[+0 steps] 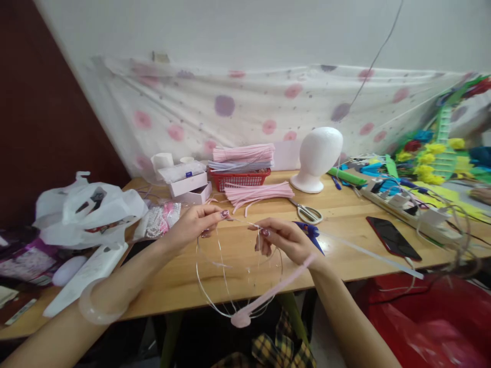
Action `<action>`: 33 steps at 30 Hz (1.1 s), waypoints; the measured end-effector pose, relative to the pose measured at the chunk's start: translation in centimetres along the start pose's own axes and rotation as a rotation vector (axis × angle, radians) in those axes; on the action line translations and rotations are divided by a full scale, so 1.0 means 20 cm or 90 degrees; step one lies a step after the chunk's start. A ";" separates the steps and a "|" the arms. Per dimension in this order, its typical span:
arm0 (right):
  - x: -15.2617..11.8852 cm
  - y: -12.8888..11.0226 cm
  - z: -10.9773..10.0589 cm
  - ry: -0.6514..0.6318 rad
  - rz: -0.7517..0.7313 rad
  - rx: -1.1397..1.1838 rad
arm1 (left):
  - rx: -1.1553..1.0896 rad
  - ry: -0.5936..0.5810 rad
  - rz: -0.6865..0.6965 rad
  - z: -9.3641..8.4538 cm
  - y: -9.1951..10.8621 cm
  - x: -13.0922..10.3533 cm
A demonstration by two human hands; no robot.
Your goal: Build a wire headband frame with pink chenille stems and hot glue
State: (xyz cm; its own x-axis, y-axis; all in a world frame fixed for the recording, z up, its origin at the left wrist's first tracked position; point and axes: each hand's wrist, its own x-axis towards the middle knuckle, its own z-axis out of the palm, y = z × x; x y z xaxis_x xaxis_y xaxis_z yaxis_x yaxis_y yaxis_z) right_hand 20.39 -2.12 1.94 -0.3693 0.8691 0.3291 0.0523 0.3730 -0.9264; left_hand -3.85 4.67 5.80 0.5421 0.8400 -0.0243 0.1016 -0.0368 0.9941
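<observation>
Wire frame (224,272) hangs in front of the foam head (320,156); I have my left hand (200,222) and right hand (287,239) both clamped on it by the fingertips.

White wall (268,30), spotted sheet (249,97), wooden table (353,212)

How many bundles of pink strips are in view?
2: the upper bundle rests over bluish strips in the red basket; the lower bundle lies on the table in front. More may be hidden inside the basket.
</observation>
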 end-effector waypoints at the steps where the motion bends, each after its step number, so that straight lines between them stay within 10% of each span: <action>1: -0.02 -0.03 0.01 0.004 -0.035 -0.001 | 0.071 -0.008 0.058 0.00 0.04 -0.03; 9: -0.05 -0.15 0.08 0.116 -0.209 -0.354 | 0.449 -0.021 0.315 0.06 0.22 -0.14; 18: -0.04 -0.20 0.11 0.151 -0.255 -0.450 | 0.595 0.115 0.530 0.19 0.17 -0.15; 33: -0.02 -0.18 0.07 0.146 -0.050 -0.171 | 0.592 0.104 0.517 0.12 0.25 -0.14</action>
State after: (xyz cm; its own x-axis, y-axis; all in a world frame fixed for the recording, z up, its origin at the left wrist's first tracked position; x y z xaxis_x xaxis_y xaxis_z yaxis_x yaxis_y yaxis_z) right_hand 19.10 -4.19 4.92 -0.1653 0.8736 0.4578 0.2847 0.4866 -0.8259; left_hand -2.95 0.87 10.57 0.6214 0.4502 0.6413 0.3736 -0.8897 0.2625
